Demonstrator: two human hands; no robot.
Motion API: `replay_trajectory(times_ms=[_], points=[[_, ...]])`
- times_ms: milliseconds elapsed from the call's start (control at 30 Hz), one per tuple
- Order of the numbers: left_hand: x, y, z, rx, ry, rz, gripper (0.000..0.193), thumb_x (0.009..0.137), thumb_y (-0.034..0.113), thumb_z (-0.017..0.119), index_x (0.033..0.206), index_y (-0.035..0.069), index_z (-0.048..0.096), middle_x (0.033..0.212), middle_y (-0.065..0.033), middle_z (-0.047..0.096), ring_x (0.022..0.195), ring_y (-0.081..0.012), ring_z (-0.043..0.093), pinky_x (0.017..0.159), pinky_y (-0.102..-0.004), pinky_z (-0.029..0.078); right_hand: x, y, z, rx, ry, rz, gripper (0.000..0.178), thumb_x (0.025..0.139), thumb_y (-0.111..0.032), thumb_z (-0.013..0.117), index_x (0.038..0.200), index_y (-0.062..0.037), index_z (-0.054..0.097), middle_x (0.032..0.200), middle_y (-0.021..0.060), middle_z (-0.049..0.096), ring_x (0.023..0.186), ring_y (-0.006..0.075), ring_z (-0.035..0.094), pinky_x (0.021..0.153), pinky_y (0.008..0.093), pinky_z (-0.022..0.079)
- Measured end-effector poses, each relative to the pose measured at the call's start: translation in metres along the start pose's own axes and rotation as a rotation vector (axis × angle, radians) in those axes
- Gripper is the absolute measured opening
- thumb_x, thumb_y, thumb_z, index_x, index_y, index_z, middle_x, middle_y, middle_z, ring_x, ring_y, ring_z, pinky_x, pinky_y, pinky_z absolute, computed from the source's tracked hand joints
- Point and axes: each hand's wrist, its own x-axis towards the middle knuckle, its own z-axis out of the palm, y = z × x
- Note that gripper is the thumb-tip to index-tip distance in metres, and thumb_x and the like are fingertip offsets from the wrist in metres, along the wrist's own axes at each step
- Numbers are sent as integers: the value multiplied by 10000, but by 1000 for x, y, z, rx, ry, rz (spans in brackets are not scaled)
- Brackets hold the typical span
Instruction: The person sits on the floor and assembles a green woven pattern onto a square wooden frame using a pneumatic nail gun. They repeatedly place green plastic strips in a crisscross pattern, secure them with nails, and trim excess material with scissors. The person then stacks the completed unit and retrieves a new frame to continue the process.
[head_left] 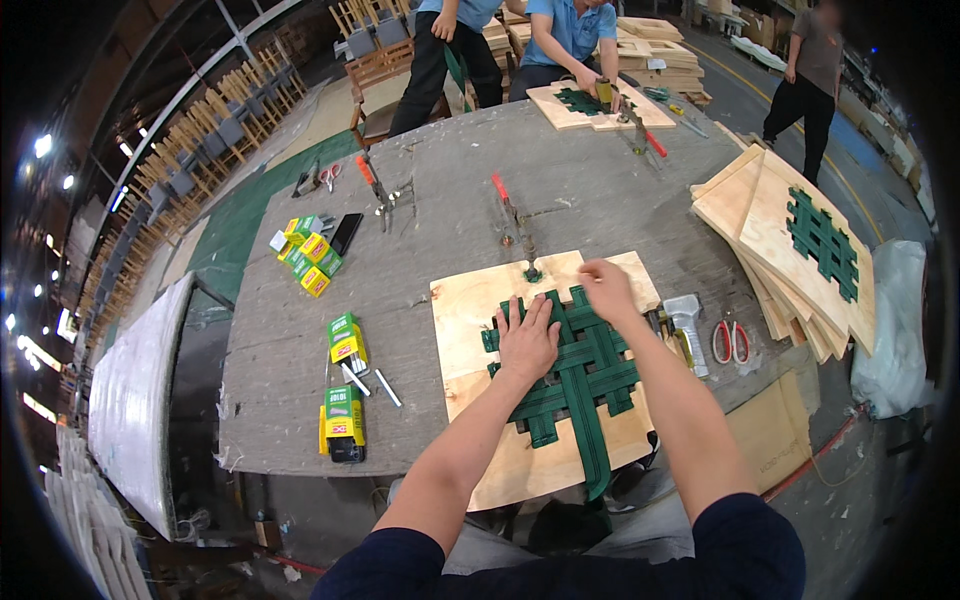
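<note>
A light plywood panel (470,380) lies at the table's near edge. Green straps (575,372) are woven over and under each other across its middle, and one long end hangs past the panel's near edge. My left hand (530,345) presses flat on the weave with its fingers spread. My right hand (608,290) is at the weave's far right, beside a strap's far end, with its fingers curled together; what they pinch, if anything, is hidden. A toggle clamp (529,250) with a red handle reaches onto the panel's far edge.
Left on the grey table (400,270) are green-and-yellow staple boxes (346,340), a dark phone (346,232) and another clamp (380,195). At right sit a pneumatic stapler (688,325), red-handled pliers (731,343) and stacked panels (760,225). A co-worker (570,40) handles another panel (548,108) opposite.
</note>
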Motion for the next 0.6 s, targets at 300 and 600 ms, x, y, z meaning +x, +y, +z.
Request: replay_trajectory(times_ms=[300, 600], points=[[-12, -24, -6, 67, -41, -75, 526, 1040, 401, 433, 1501, 152, 466, 1614, -24, 374, 1505, -420, 252, 1231, -616, 127, -99, 28, -142, -546, -47, 411, 456, 797, -277, 807, 1089, 58, 702, 1034, 266, 718, 978, 373, 708, 858, 434, 542], [-9, -19, -6, 46, -50, -68, 535, 1042, 439, 412, 1516, 197, 458, 1631, -5, 343, 1525, -407, 202, 1227, -634, 115, -95, 19, -153, -118, 48, 457, 420, 724, -95, 838, 1059, 82, 658, 919, 158, 715, 813, 266, 696, 749, 383, 559]])
